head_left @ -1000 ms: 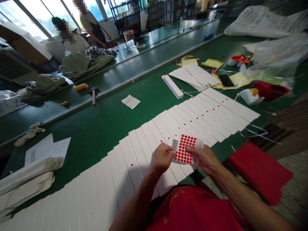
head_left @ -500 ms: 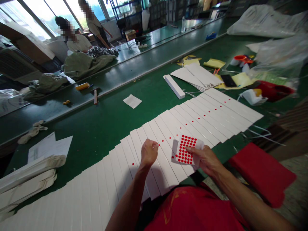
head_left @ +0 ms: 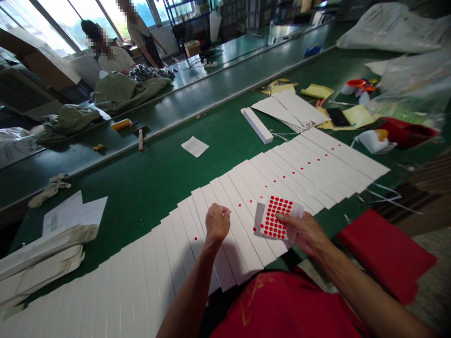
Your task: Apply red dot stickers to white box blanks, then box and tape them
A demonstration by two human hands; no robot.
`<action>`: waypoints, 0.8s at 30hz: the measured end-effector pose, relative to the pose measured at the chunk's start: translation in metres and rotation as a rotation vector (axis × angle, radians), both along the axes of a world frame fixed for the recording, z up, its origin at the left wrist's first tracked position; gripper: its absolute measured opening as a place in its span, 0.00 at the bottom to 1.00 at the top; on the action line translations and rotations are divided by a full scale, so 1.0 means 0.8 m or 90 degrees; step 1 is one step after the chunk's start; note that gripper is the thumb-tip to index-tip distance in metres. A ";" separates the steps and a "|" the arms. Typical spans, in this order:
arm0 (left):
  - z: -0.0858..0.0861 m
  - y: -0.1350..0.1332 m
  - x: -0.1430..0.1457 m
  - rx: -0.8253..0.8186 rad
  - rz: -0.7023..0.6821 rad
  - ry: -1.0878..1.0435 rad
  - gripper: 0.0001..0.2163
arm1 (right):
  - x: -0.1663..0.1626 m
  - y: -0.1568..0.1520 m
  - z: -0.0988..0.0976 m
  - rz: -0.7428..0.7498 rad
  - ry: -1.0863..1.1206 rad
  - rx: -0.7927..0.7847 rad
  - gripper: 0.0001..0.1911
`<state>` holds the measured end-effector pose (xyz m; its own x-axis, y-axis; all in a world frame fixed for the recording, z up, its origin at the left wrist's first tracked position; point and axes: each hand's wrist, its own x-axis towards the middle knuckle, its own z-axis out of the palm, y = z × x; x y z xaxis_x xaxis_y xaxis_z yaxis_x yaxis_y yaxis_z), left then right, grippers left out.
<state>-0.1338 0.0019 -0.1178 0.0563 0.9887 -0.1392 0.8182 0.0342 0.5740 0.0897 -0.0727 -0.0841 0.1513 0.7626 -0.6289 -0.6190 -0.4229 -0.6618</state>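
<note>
My left hand [head_left: 217, 223] is closed in a pinch just over the row of white flat cartons, with a small red dot sticker [head_left: 230, 212] at its fingertips. In my right hand [head_left: 306, 230] is a sheet of red dot stickers [head_left: 276, 218], gripped at its right edge with the thumb on top. Beneath both hands the white flat cartons [head_left: 148, 277] overlap like a fan. A line of single red dots [head_left: 240, 205] runs across the cartons to the far right. One more dot [head_left: 196, 239] lies left of my left hand.
A small paper piece [head_left: 195, 146] and a long white box [head_left: 257, 125] lie on the green table. Stacked cartons [head_left: 45, 253] stand at left. Bags [head_left: 391, 28], tape and yellow paper crowd the right. Two people are across the bench. A red stool [head_left: 387, 256] is at right.
My left hand has shifted slightly left with the red dot at its fingertips, still pinched. The sticker sheet and right hand appear slightly further right as the view shifts a little.
</note>
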 end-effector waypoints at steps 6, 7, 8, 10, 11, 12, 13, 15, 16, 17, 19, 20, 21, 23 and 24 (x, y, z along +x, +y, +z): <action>-0.013 -0.005 0.001 0.064 -0.010 0.050 0.07 | 0.002 -0.001 -0.005 0.002 0.008 -0.012 0.18; -0.015 -0.006 0.002 0.081 -0.014 0.066 0.06 | 0.003 -0.001 -0.005 0.002 0.007 -0.010 0.18; -0.016 -0.007 0.002 0.100 -0.018 0.081 0.06 | 0.003 -0.001 -0.004 0.002 0.005 -0.008 0.18; -0.015 -0.010 0.004 0.138 -0.010 0.112 0.03 | 0.004 -0.002 -0.002 0.000 0.000 -0.010 0.18; -0.013 -0.011 0.004 0.155 0.004 0.131 0.04 | 0.005 -0.002 -0.001 -0.002 -0.004 -0.010 0.18; -0.011 -0.013 0.005 0.170 0.023 0.151 0.06 | 0.006 -0.002 -0.001 -0.003 -0.007 -0.009 0.17; -0.008 -0.015 0.007 0.182 0.041 0.170 0.08 | 0.007 -0.002 0.000 -0.005 -0.011 -0.006 0.18; -0.003 -0.024 0.012 0.200 0.048 0.187 0.07 | 0.010 -0.002 0.000 -0.010 -0.018 0.001 0.18; -0.003 -0.030 0.015 0.205 0.029 0.177 0.05 | 0.012 -0.002 0.000 -0.014 -0.021 0.003 0.18; -0.003 -0.038 0.020 0.205 -0.005 0.153 0.03 | 0.014 -0.002 0.000 -0.018 -0.022 0.004 0.19; -0.009 -0.057 0.031 0.197 -0.088 0.088 0.06 | 0.017 -0.003 -0.001 -0.025 -0.024 0.004 0.19; -0.013 -0.066 0.037 0.193 -0.122 0.057 0.08 | 0.019 -0.003 -0.001 -0.028 -0.025 0.005 0.19; -0.018 -0.075 0.043 0.191 -0.145 0.033 0.08 | 0.020 -0.003 -0.001 -0.029 -0.028 0.006 0.18; -0.027 -0.087 0.051 0.196 -0.161 0.010 0.09 | 0.022 -0.004 -0.002 -0.028 -0.035 0.009 0.18; -0.030 -0.091 0.053 0.201 -0.161 0.008 0.09 | 0.023 -0.004 -0.002 -0.026 -0.037 0.009 0.18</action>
